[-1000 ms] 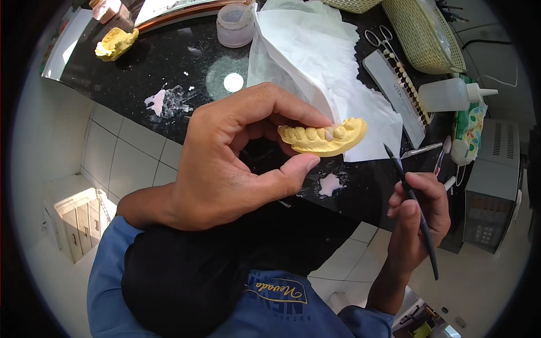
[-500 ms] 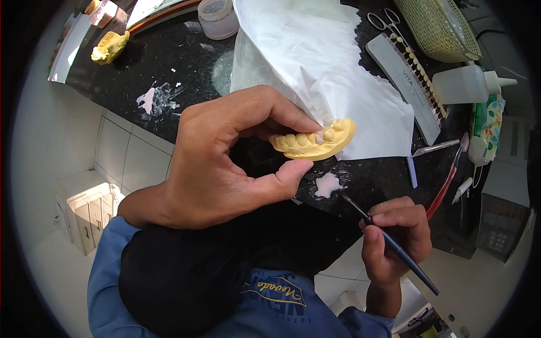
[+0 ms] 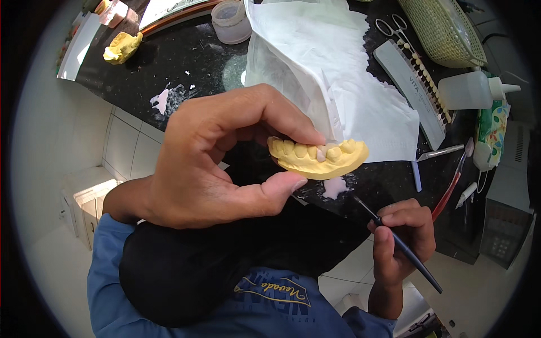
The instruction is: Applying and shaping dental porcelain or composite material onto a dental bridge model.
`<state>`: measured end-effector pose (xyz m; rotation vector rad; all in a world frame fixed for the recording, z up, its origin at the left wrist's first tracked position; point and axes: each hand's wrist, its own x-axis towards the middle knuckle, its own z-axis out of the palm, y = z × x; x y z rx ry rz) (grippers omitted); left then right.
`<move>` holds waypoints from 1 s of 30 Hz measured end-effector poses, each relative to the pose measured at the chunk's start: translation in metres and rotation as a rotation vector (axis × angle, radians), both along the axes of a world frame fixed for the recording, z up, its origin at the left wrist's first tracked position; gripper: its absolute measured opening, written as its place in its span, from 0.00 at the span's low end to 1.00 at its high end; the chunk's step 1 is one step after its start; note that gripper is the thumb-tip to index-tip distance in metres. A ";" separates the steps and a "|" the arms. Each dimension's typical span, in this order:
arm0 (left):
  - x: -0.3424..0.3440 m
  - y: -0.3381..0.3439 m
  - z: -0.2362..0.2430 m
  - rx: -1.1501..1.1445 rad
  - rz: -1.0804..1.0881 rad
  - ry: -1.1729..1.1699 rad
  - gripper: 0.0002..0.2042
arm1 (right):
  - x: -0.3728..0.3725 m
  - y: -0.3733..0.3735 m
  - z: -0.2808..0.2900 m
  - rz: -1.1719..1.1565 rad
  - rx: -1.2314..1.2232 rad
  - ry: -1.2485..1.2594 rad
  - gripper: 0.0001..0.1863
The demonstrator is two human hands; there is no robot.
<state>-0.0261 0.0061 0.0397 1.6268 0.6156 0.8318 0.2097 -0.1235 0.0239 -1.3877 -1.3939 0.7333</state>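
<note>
Paper towel [image 3: 389,121] spreads over the black worktop [image 3: 183,61] in the head view, its folded edge rising just behind the work. To its right lie a tooth shade guide [image 3: 407,90], scissors [image 3: 400,35], a woven basket [image 3: 442,34], a squeeze bottle [image 3: 465,90] and a red-handled tool [image 3: 448,194]. Far left sit another yellow dental cast [image 3: 122,49] and a lidless translucent jar [image 3: 231,23]; a pink smear [image 3: 160,101] marks the worktop nearer the person.

The basket is cut off by the upper edge. The left hand [image 3: 205,166] covers part of the worktop, its remaining fingers mostly hidden behind the index finger and thumb. Whether the tip of the thin brush [image 3: 416,259] touches the worktop, I cannot tell; it points at a pale pink puddle [image 3: 336,188], just apart from it.

The yellow tooth model [image 3: 318,163] is held up over the worktop, pinched between the left index finger and thumb, which stand moderately apart. Its long axis runs left to right, teeth facing away from the person, one pinkish-white tooth [image 3: 321,155] midway. The right hand [image 3: 404,239] has its fingers closed around the brush handle.
</note>
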 end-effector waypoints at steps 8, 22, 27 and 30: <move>-0.033 0.015 0.078 0.369 0.148 0.546 0.17 | 0.011 -0.007 0.003 0.031 -0.005 0.021 0.09; -0.009 -0.104 0.000 0.125 0.569 0.010 0.15 | -0.005 -0.003 -0.004 0.013 0.079 0.026 0.04; 0.008 -0.091 -0.022 0.271 0.565 0.075 0.14 | -0.002 -0.003 -0.008 0.017 0.080 -0.013 0.04; 0.016 -0.082 -0.024 0.319 0.563 0.140 0.14 | -0.003 -0.003 -0.008 0.006 0.087 -0.014 0.04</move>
